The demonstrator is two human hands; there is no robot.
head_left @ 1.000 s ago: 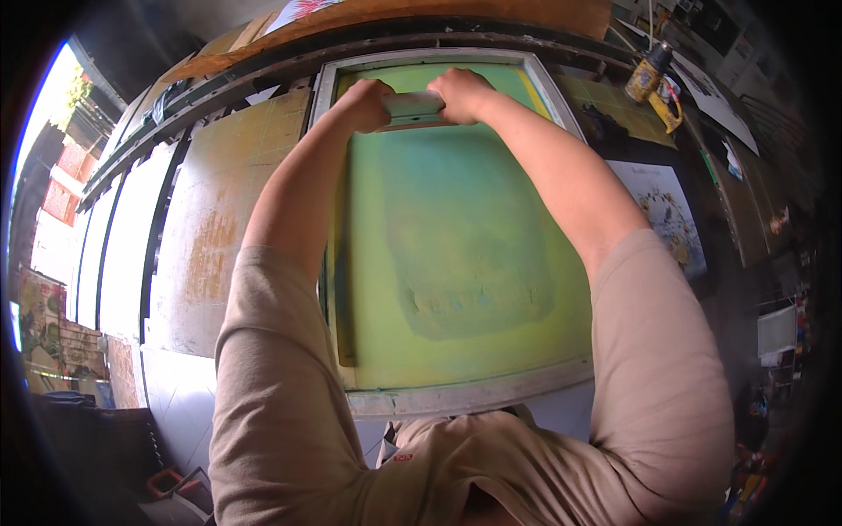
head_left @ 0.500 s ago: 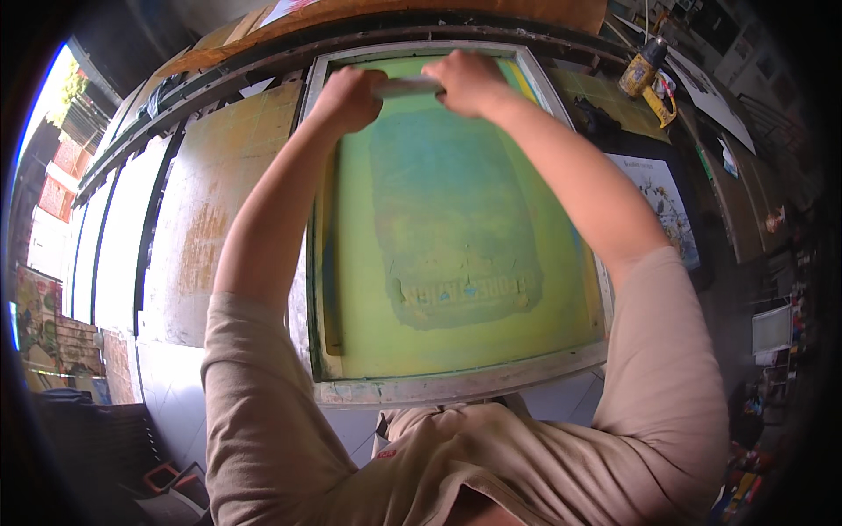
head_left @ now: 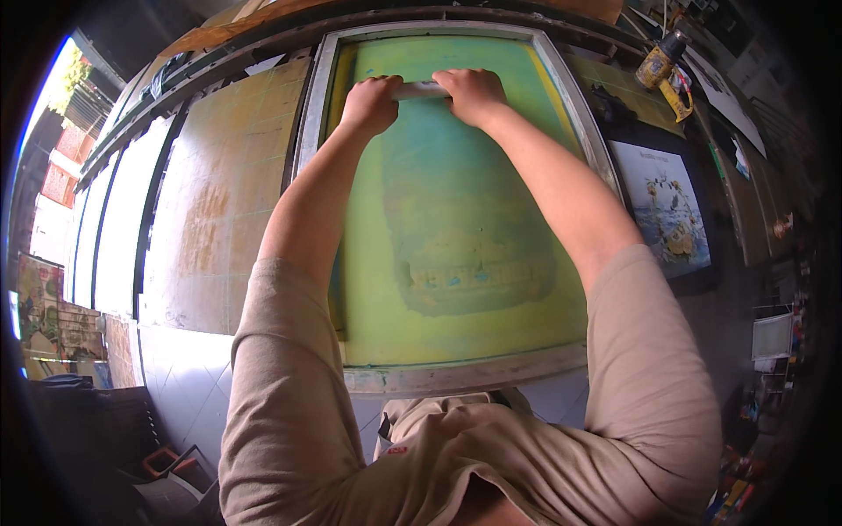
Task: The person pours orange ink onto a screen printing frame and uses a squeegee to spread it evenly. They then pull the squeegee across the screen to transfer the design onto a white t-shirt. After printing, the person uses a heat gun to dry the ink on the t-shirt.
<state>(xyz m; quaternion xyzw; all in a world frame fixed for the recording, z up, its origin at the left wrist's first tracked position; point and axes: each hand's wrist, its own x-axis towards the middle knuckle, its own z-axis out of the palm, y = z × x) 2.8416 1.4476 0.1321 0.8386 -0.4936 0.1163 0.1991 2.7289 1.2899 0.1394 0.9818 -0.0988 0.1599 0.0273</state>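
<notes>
Both my arms stretch forward over a wood-framed printing screen point(head_left: 465, 379) with a yellow-green mesh point(head_left: 386, 337). On the mesh is a large darker blue-green area, with faint reversed lettering at its near end. A pale-handled squeegee point(head_left: 421, 89) lies crosswise near the screen's far end. My left hand point(head_left: 372, 103) is closed round its left end and my right hand point(head_left: 474, 94) round its right end. My hands hide much of the squeegee, and its lower edge is not visible.
To the left are a worn brown board point(head_left: 215, 193) and bright white panels point(head_left: 114, 237). On the right lie a printed picture point(head_left: 664, 210) on a dark board and a yellow heat gun point(head_left: 660, 66). A dark rail point(head_left: 254, 53) runs behind the screen.
Both hands and the squeegee have come a little nearer to me along the screen, away from its far edge. The whole view has shifted slightly. The grip is unchanged.
</notes>
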